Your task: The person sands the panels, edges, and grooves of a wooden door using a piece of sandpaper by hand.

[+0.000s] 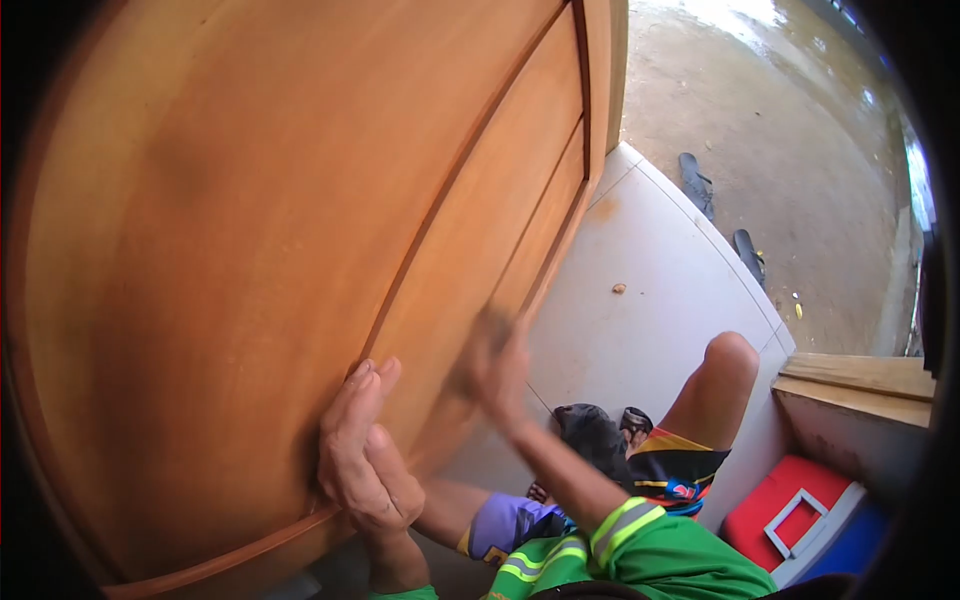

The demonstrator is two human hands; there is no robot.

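A large orange-brown wooden door with recessed panels fills the left and middle of the view. Against its lower part, beside a panel groove, rests my left hand, fingers stretched out and close together, with nothing visible in it. My right hand is further right, at the door's lower panel near its edge, and is smeared by motion. A dark blurred patch shows at its fingertips; whether this is a held thing or a shadow, I cannot tell.
Pale floor tiles hold a small brown crumb. Beyond the step, two dark sandals lie on brown ground. My bent knee and a dark cloth are below. At lower right stands a red-lidded box near a wooden frame.
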